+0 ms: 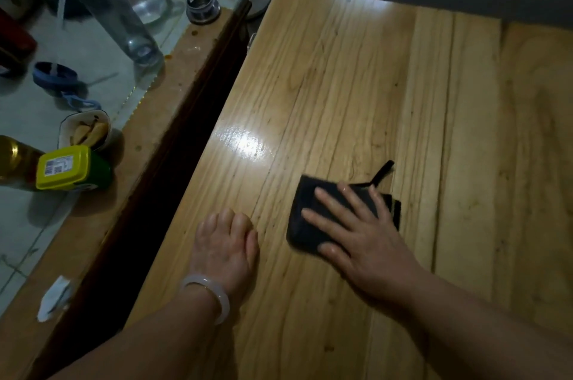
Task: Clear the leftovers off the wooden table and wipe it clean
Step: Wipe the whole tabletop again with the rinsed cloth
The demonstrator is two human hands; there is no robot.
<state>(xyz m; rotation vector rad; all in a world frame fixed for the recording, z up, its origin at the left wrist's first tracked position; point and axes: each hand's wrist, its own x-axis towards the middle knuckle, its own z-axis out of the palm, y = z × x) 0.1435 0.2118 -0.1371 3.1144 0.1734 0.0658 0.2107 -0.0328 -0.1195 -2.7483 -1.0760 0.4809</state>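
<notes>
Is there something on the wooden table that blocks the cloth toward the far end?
Nothing visible does. The right hand presses flat on the dark cloth, and the wooden table ahead of it is bare. Only the left hand rests on it, left of the cloth.

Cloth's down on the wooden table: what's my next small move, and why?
Probably slide the right hand, flat on the dark cloth, away along the planks: the wooden table shows no leftovers, and the left hand braces on it.

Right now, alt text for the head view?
The right hand presses flat on a dark cloth on the wooden table; the left hand rests beside it. A bowl and a yellow-capped bottle are on a separate surface at left.
</notes>
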